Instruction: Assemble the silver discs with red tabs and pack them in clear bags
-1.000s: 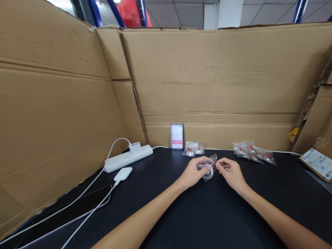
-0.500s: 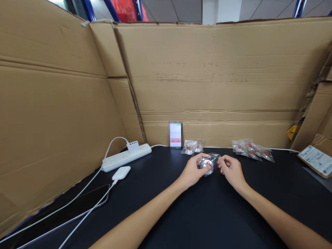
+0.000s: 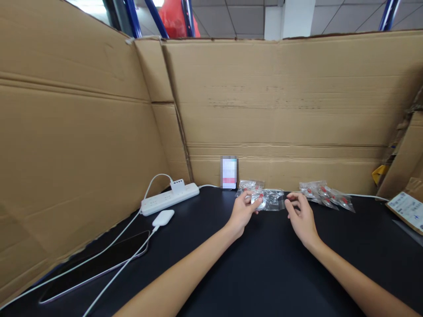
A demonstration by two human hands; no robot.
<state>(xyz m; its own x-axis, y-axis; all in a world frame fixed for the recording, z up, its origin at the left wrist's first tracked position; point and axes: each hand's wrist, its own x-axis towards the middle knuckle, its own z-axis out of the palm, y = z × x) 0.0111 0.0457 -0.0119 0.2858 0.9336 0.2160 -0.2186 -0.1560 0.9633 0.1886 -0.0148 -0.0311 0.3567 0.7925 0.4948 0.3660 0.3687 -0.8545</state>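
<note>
Between thumb and fingers, my left hand grips a clear plastic bag with a round, shiny metal disc with a red mark in it. The bag's loose end stretches to the right. My right hand is just beyond that end, its fingers curled but apart, holding nothing. Behind my left hand lie similar bagged discs, partly hidden by the held bag. A pile of several more bagged discs with red marks lies to the right of my right hand.
A phone with a blurred screen leans on the cardboard wall. On the left are a white power strip, a white charger, cables and a dark tablet. A labelled package lies at the right edge.
My left hand has moved the bagged disc left and back, toward the bags beside the phone. My right hand has come away from the bag and its fingers have opened. The view has shifted slightly.
</note>
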